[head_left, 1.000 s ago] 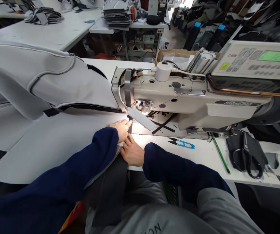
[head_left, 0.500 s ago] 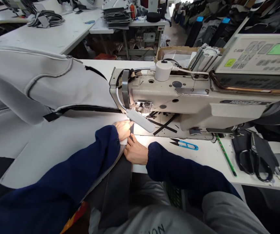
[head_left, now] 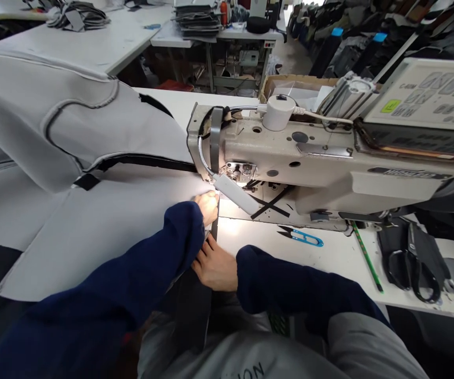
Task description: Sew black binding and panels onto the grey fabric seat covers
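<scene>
Just in front of the lit needle area of the sewing machine [head_left: 298,152], my left hand [head_left: 207,207] is closed on the edge of a large light grey fabric piece [head_left: 132,210]. Nearer my body, my right hand [head_left: 216,265] grips the same edge, thumb side up, where a dark grey fabric panel [head_left: 191,310] hangs down over my lap. A narrow dark strip [head_left: 215,223] runs along the edge between both hands. The presser foot and needle are mostly hidden behind the white clip-on lamp [head_left: 237,193]. My right fingertips are partly under the fabric.
Blue-handled thread snips [head_left: 301,236], a green pencil [head_left: 367,258] and black-handled scissors [head_left: 414,258] lie right of my hands. Black strips [head_left: 272,202] cross on the machine bed. Sewn grey fabric with black edging [head_left: 144,160] bulges at left. A control panel [head_left: 432,95] stands at right.
My right hand has slid toward my body along the fabric edge, away from my left hand. My left fingers have curled in from a more stretched pose. The view has shifted slightly.
</scene>
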Available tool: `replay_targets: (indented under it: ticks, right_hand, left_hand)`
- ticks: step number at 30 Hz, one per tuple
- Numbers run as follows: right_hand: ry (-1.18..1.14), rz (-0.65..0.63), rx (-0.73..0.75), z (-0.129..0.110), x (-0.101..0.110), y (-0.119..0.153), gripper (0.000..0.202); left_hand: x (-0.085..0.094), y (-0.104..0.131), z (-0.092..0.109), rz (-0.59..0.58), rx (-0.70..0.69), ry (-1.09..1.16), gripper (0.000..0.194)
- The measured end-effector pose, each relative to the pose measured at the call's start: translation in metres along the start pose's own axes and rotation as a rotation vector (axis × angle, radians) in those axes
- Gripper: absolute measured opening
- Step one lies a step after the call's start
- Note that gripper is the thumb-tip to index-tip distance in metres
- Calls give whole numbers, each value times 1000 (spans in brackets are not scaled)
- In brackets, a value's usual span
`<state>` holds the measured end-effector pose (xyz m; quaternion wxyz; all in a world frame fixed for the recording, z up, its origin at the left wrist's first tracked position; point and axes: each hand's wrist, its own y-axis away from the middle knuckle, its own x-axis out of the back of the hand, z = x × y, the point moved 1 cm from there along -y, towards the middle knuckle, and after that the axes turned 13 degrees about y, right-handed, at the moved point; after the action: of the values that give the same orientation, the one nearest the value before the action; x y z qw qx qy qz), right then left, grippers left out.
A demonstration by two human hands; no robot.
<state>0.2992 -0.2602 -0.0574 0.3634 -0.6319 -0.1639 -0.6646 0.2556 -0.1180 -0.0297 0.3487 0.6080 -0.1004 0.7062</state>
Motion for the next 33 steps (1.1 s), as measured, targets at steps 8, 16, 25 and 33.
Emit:
replay_targets:
  ticks: [8, 16, 25, 33]
  right_hand:
    - [28, 88, -14, -8, -10, 1, 30]
    - [-106, -17, 190, 1, -21, 3, 30]
    - [15, 137, -29, -26, -18, 6, 32]
    - [-106, -21, 91, -16, -13, 4, 23]
  left_hand:
    - [5, 5, 11, -7, -2, -35, 29]
    - [-10, 87, 19, 151, -72, -156, 53]
    - [-7, 107, 4, -80, 173, -187, 64]
    - [-24, 100, 17, -29, 73, -52, 53]
